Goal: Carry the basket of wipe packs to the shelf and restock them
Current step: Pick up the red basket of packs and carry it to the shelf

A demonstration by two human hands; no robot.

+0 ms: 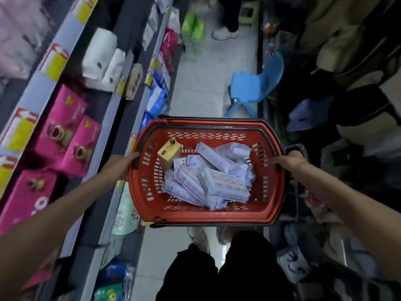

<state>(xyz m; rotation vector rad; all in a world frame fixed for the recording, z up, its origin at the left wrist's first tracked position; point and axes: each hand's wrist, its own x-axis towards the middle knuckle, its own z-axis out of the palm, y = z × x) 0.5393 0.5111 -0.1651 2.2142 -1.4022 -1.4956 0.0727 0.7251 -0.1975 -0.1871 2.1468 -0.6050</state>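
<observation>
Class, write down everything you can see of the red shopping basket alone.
The red basket looks like plastic, oval, with slotted walls. Black handles lie folded down along its rim. It is held roughly level over the aisle floor, left hand gripping its left rim, right hand its right. Pale wipe packs and a yellow box lie inside.

The single head-worn wide-angle view looks forward and steeply down, close above the basket [206, 219]
</observation>
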